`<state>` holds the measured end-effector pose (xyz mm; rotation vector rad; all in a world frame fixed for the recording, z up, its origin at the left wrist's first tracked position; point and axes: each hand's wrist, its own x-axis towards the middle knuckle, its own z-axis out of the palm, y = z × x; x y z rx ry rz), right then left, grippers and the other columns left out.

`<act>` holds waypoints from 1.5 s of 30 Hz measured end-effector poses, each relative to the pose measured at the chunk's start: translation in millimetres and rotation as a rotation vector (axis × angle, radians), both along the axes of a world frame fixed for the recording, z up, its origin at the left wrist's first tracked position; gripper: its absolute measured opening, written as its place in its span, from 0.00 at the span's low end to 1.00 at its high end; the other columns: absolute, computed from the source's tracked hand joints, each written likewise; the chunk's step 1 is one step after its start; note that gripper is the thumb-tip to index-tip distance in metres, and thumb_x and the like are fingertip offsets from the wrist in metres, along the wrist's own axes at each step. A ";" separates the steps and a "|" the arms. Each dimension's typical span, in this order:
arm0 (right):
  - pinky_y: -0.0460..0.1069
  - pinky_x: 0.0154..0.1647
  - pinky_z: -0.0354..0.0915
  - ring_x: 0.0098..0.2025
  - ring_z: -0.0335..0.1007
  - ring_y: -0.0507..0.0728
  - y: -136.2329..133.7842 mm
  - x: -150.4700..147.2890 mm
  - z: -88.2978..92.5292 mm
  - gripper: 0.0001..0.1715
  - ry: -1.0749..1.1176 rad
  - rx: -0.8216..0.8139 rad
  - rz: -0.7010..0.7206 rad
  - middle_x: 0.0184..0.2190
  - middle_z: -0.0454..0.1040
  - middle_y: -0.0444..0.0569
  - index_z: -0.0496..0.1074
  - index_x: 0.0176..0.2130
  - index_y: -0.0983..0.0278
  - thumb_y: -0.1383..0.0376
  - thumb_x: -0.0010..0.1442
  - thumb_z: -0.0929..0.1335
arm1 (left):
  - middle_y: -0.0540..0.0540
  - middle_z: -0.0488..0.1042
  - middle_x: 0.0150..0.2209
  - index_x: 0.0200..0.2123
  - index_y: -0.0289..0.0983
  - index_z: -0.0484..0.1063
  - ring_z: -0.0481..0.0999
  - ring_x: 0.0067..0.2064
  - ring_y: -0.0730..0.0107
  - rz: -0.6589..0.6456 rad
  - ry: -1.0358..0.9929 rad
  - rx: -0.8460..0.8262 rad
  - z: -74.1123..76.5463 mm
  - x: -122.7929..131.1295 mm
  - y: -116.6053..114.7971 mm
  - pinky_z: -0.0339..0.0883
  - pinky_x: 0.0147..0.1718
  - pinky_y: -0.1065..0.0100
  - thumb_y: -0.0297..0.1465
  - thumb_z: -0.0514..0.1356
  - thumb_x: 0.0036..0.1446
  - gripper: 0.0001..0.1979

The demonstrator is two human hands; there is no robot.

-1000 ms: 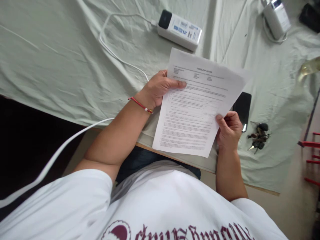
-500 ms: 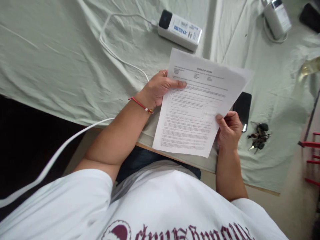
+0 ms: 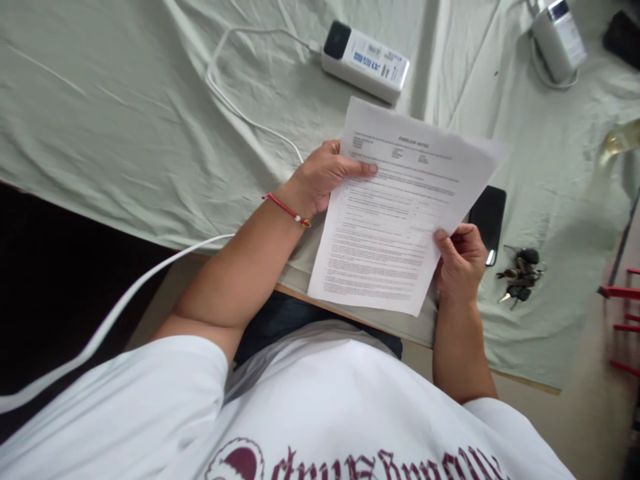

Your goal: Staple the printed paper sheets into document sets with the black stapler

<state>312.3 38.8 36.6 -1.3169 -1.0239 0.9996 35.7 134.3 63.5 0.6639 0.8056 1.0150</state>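
Observation:
A printed sheet of paper (image 3: pixel 383 227), covered in small text under a centred heading, is held up over the near edge of the table. My left hand (image 3: pixel 327 175) grips its left edge, thumb lying across the printed side and fingers behind it. On the lower right edge, my right hand (image 3: pixel 461 260) pinches the paper between thumb and curled fingers. A black phone (image 3: pixel 489 220) lies just beyond the right hand, partly covered by the sheet and the hand. Beside the phone rests a bunch of keys (image 3: pixel 523 275).
On the pale green tablecloth (image 3: pixel 125 120), a white power bank (image 3: pixel 367 63) has a white cable (image 3: pixel 250 120) plugged in. Another white device (image 3: pixel 557 40) and a dark object (image 3: pixel 623 40) sit at the far right. Red metal bars (image 3: pixel 620 293) show beyond the table's right side.
The table and its items appear slightly further right as the view shifts. Both hands keep the same hold on the paper.

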 end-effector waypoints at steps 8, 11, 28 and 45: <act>0.46 0.33 0.66 0.31 0.68 0.49 0.4 0.0 -1.4 0.20 -0.023 -0.003 0.005 0.30 0.73 0.38 0.73 0.35 0.58 0.56 0.54 0.83 | 0.36 0.87 0.42 0.43 0.26 0.81 0.84 0.57 0.39 0.040 -0.023 -0.040 1.3 0.8 1.1 0.77 0.59 0.39 0.15 0.68 0.52 0.13; 0.45 0.33 0.65 0.31 0.68 0.49 0.9 -0.2 -0.6 0.21 -0.029 0.002 -0.002 0.30 0.72 0.38 0.73 0.34 0.59 0.56 0.53 0.84 | 0.35 0.87 0.42 0.44 0.24 0.80 0.82 0.60 0.37 0.035 -0.029 -0.047 0.7 1.1 1.8 0.74 0.61 0.36 0.13 0.66 0.54 0.13; 0.45 0.33 0.65 0.30 0.68 0.49 1.9 -1.6 1.0 0.22 -0.049 -0.016 -0.013 0.30 0.72 0.38 0.72 0.34 0.59 0.55 0.52 0.83 | 0.34 0.86 0.46 0.44 0.24 0.80 0.79 0.63 0.36 0.076 -0.029 -0.107 4.6 2.6 0.7 0.72 0.63 0.35 0.11 0.66 0.55 0.13; 0.44 0.31 0.64 0.30 0.67 0.49 1.2 -0.7 -0.2 0.20 -0.027 -0.004 -0.009 0.30 0.73 0.39 0.73 0.34 0.58 0.56 0.53 0.83 | 0.34 0.87 0.45 0.43 0.26 0.81 0.81 0.62 0.37 0.029 -0.027 -0.042 2.2 -0.2 -0.1 0.74 0.63 0.37 0.14 0.69 0.55 0.12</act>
